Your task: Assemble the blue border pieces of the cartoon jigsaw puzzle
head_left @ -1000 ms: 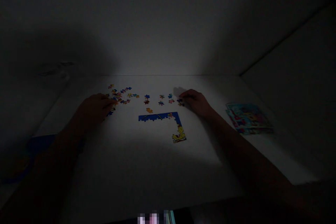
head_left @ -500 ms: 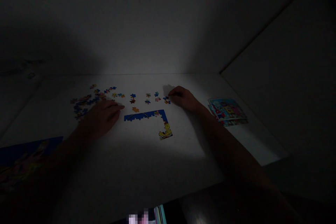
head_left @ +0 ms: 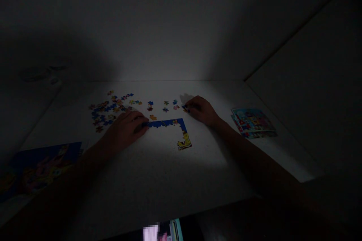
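Note:
A partly joined jigsaw border (head_left: pixel 162 123) lies on the table, a blue strip with a yellow-patterned side running down at its right end. Closed round the left end of that strip, my left hand (head_left: pixel 131 126) has its thumb and fingertips on either side and hides the end. My right hand (head_left: pixel 202 111) is bent in a pinch at a small dark blue puzzle piece (head_left: pixel 185 108); its fingertips are dim. Between the hands, behind the border, lie an orange piece (head_left: pixel 153 117) and several loose pieces (head_left: pixel 165 109) in small groups.
A heap of loose pieces (head_left: pixel 106 111) spreads behind my left forearm. Picture cards (head_left: pixel 253 121) are stacked at the right, and a blue picture sheet (head_left: pixel 48 165) lies at the left. A white wall (head_left: pixel 158 37) rises behind the table (head_left: pixel 169 177). The light is dim.
My left hand has moved right and closed at the strip's left end, which was uncovered before. My right hand stays by the same piece. The whole view has shifted slightly.

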{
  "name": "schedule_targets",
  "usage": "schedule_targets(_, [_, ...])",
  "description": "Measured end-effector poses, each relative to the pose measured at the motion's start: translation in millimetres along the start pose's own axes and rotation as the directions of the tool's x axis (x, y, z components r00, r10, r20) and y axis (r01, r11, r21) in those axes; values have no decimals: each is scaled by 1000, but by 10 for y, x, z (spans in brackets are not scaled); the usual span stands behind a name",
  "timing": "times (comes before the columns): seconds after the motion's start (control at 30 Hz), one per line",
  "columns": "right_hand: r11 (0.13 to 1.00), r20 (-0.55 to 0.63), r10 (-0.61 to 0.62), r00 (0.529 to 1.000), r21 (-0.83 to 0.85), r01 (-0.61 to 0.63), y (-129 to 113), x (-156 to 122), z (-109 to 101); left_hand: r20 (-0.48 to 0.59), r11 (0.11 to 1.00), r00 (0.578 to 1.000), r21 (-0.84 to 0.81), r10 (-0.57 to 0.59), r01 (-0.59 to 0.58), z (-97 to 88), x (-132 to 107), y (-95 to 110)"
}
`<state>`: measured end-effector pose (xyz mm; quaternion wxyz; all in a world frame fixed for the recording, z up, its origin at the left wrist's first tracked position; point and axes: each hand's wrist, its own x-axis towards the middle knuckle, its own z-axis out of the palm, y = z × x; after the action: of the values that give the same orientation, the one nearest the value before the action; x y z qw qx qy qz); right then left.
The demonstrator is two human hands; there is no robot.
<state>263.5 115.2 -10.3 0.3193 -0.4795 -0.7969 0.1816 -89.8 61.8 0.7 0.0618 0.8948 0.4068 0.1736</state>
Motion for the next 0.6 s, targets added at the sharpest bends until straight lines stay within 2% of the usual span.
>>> schedule_targets(0.23, [994, -25, 69, 997, 84, -66, 21, -27, 5, 13, 999, 999, 8, 37, -37, -38, 38, 55])
schedule_targets(0.6, [996, 11, 35, 999, 79, -36, 33, -26, -31, -32, 995, 995, 27, 97, -96, 14, 45, 26])
